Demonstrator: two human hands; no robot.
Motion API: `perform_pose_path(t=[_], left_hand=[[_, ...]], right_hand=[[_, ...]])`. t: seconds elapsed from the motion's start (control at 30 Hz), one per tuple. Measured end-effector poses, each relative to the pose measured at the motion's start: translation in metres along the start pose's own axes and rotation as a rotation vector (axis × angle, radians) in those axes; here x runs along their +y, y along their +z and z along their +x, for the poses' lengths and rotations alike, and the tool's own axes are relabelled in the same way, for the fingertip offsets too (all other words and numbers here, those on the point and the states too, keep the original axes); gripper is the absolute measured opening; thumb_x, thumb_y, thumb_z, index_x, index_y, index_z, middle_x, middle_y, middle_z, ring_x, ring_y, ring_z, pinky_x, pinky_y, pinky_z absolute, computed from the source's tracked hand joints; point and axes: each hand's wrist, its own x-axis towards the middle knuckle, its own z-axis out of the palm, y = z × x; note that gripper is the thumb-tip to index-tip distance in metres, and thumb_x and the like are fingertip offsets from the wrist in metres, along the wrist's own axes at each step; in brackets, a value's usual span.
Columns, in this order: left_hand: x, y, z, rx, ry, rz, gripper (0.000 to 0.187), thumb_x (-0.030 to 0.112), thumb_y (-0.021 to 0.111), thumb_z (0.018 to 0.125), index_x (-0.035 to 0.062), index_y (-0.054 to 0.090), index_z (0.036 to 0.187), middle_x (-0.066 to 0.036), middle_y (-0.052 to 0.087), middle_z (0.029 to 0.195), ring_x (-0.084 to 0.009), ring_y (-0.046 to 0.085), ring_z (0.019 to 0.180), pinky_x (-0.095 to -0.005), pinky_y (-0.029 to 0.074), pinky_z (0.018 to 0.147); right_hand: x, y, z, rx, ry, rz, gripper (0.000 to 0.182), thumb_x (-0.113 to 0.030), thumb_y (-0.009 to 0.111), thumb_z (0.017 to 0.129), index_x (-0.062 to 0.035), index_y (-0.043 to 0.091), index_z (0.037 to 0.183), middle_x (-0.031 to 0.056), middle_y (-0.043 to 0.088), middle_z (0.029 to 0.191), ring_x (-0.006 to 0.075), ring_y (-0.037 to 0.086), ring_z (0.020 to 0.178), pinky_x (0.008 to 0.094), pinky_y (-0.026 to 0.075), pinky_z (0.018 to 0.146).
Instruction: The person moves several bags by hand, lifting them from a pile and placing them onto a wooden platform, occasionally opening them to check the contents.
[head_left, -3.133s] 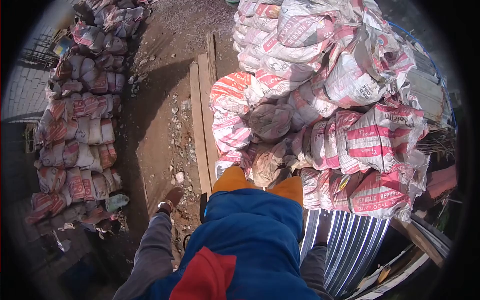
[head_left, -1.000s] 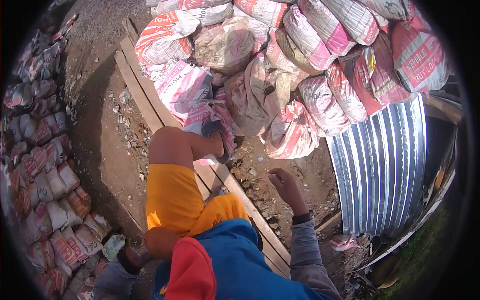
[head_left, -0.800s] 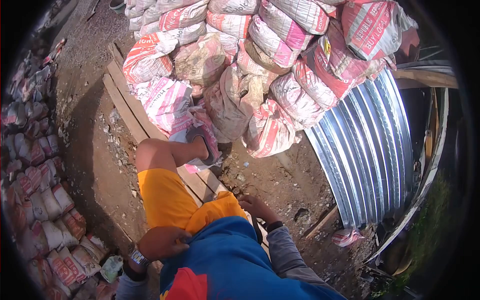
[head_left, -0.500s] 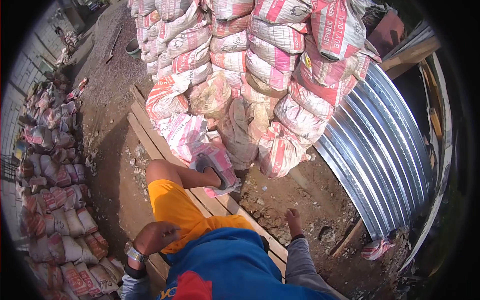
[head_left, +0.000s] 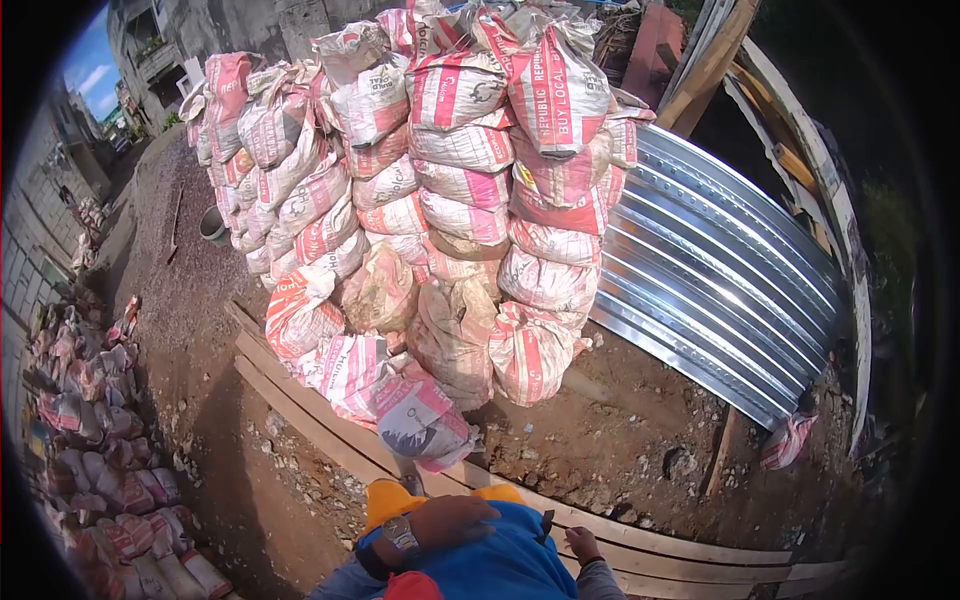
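Across the blue shirt (head_left: 500, 550), lays the left hand (head_left: 455, 522) with fingers outstretched; curls the right hand (head_left: 582, 545) just beside the black strap (head_left: 547, 524), grip impossible to tell. Faces the lowest printed sack (head_left: 422, 420) ahead, nearer the left hand, long axis slanting rightward.

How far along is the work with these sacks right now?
The tall pile of sacks looks largely built, many layers high. No sack is in hand: the left hand lies over the blue shirt, and the right hand is beside it. Possibly left: one small bundle lying apart, by the metal sheet. Whether it belongs on the pile, I can't tell.
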Motion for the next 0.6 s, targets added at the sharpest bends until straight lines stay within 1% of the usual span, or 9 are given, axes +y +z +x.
perform_pose_path(t=[0.07,0.1,0.23,0.27,0.33,0.37,0.47,0.53,0.6], left_hand=[[-0.005,-0.017,-0.014,0.061,0.013,0.176,0.037,0.034,0.054,0.091,0.0064,0.06,0.114,-0.012,0.062,0.106,-0.0304,0.06,0.097,-0.041,0.047,0.085],[-0.018,-0.022,-0.019,0.097,0.053,0.202,0.035,0.034,0.053,0.091,0.0056,0.061,0.111,-0.012,0.062,0.106,-0.0298,0.06,0.096,-0.042,0.047,0.084],[-0.035,-0.063,-0.054,0.182,0.036,0.203,0.035,0.035,0.054,0.091,0.0053,0.062,0.108,-0.013,0.062,0.106,-0.0308,0.06,0.095,-0.0419,0.047,0.083],[-0.048,-0.069,-0.062,0.164,0.035,0.192,0.035,0.035,0.054,0.091,0.0051,0.062,0.108,-0.013,0.062,0.105,-0.0311,0.06,0.094,-0.0416,0.048,0.082],[-0.071,-0.081,-0.076,0.16,0.039,0.19,0.035,0.035,0.054,0.091,0.0049,0.062,0.107,-0.013,0.062,0.104,-0.0314,0.06,0.094,-0.0413,0.048,0.081],[-0.081,-0.085,-0.082,0.15,0.046,0.212,0.035,0.035,0.054,0.091,0.0047,0.062,0.106,-0.013,0.063,0.103,-0.0313,0.06,0.094,-0.0411,0.048,0.081],[-0.098,-0.102,-0.103,0.111,0.043,0.233,0.035,0.035,0.054,0.091,0.0051,0.062,0.106,-0.013,0.063,0.102,-0.031,0.061,0.094,-0.0406,0.049,0.081],[-0.106,-0.109,-0.117,0.084,0.028,0.234,0.034,0.035,0.053,0.091,0.0058,0.063,0.107,-0.012,0.063,0.102,-0.0306,0.061,0.095,-0.0404,0.049,0.081],[-0.119,-0.112,-0.127,0.091,0.094,0.183,0.033,0.035,0.053,0.091,0.0078,0.063,0.107,-0.011,0.064,0.103,-0.0298,0.061,0.096,-0.04,0.049,0.082]], right_hand=[[-0.004,0.027,0.005,0.004,0.039,0.053,0.029,-0.018,0.061,0.088,0.006,0.059,0.105,0.0112,0.065,0.086,0.0195,0.063,0.074,0.0315,0.052,0.061],[-0.011,0.04,0.01,0.019,0.018,-0.055,0.03,-0.019,0.06,0.089,0.0056,0.06,0.106,0.0112,0.065,0.086,0.0192,0.063,0.074,0.031,0.051,0.06],[-0.071,0.089,0.002,0.015,-0.125,-0.022,0.031,-0.021,0.059,0.09,0.005,0.059,0.107,0.011,0.066,0.087,0.0178,0.063,0.074,0.0292,0.05,0.062],[-0.09,0.101,0.002,0.009,-0.109,-0.027,0.032,-0.022,0.059,0.09,0.005,0.059,0.107,0.0101,0.065,0.085,0.0173,0.063,0.074,0.0287,0.05,0.064],[-0.137,0.124,-0.02,0.016,-0.16,0.053,0.031,-0.023,0.057,0.091,0.005,0.059,0.105,0.009,0.064,0.082,0.0167,0.062,0.074,0.0283,0.05,0.064],[-0.147,0.136,-0.018,0.06,-0.199,0.015,0.032,-0.024,0.056,0.091,0.0049,0.059,0.103,0.0094,0.064,0.081,0.0171,0.063,0.074,0.0288,0.05,0.065],[-0.164,0.163,-0.022,0.047,-0.288,-0.004,0.031,-0.024,0.056,0.092,0.0049,0.059,0.103,0.01,0.064,0.081,0.0174,0.063,0.074,0.0292,0.05,0.064],[-0.162,0.178,-0.036,0.055,-0.267,0.013,0.03,-0.022,0.056,0.091,0.0048,0.059,0.103,0.0101,0.064,0.081,0.0178,0.063,0.073,0.0291,0.051,0.063],[-0.161,0.191,-0.044,0.065,-0.241,0.049,0.026,-0.019,0.058,0.091,0.0046,0.059,0.103,0.0104,0.063,0.081,0.0185,0.064,0.072,0.0289,0.052,0.06]])
